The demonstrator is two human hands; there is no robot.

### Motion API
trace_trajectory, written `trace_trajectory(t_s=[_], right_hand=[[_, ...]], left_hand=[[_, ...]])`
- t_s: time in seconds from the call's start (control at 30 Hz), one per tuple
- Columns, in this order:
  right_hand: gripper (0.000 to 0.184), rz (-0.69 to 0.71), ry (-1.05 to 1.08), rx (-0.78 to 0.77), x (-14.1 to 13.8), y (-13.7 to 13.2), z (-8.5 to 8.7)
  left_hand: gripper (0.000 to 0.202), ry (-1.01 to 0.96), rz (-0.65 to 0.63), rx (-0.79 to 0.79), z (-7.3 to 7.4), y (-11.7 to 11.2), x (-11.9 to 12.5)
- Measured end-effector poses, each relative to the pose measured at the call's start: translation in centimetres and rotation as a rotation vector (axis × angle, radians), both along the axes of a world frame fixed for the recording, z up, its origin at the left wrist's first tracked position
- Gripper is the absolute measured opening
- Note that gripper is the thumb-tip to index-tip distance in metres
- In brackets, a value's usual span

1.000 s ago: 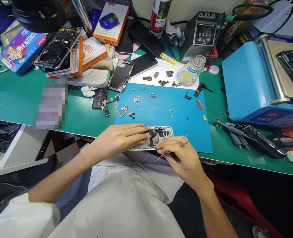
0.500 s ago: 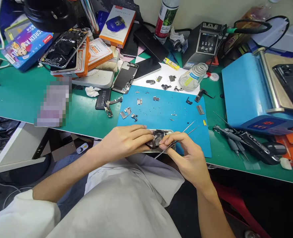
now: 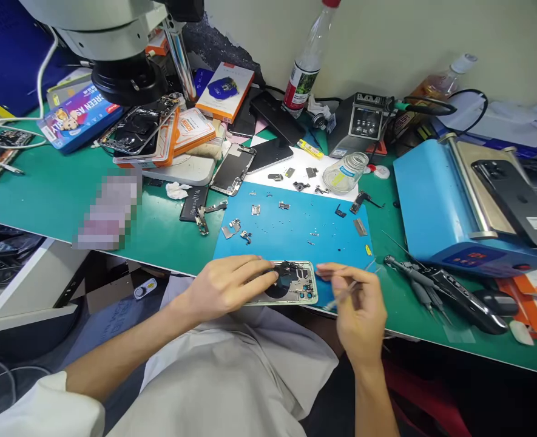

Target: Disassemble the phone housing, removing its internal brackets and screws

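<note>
An opened phone housing [image 3: 305,284] with a pale frame lies at the near edge of the blue mat [image 3: 268,243]. My left hand [image 3: 236,285] grips its left part, the fingers reaching over the dark round area inside; that end is hidden by the hand. My right hand [image 3: 361,297] is just right of the housing, apart from it, with thin metal tweezers [image 3: 350,289] held across the fingers. The tweezers are smeared by motion. Small metal parts, among them a bracket [image 3: 284,206] and a flex cable piece [image 3: 246,237], lie farther up the mat.
Left of the mat lie a black battery [image 3: 193,204] and a phone screen [image 3: 233,169]. A glass jar [image 3: 345,173] stands behind it on white paper. To the right are a blue heating machine [image 3: 432,206] and electric screwdriver [image 3: 463,297]. A microscope head [image 3: 127,73] hangs upper left.
My right hand has moved off the housing to the right with the tweezers, uncovering its right end. My left hand stays on the housing. The camera view has tilted upward.
</note>
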State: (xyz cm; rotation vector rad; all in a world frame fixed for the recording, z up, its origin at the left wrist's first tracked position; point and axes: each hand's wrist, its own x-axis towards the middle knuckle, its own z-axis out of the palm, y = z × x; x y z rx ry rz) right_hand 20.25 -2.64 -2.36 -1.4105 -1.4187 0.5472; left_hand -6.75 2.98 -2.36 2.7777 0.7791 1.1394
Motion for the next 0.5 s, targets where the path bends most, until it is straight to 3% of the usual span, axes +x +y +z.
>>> trace_trajectory(t_s=[0.2,0.3,0.37,0.5], right_hand=[[0.010,0.013,-0.224,-0.010,-0.3,-0.3,-1.1],[0.011,0.021,-0.242,0.043,-0.2,-0.3,-1.2],[0.012,0.000,-0.220,0.058,-0.2,-0.2,-1.2],[0.018,-0.030,-0.115,0.030,-0.3,-0.2,-1.5]], left_hand=[[0.013,-0.092,-0.012,0.068,-0.6,-0.4,0.4],[0.010,-0.117,0.062,0.084,-0.1,-0.8,-1.1],[0.013,-0.132,0.177,0.081,0.2,-1.3,-3.3],[0.042,-0.184,0.535,0.087,0.2,-2.1,-9.4]])
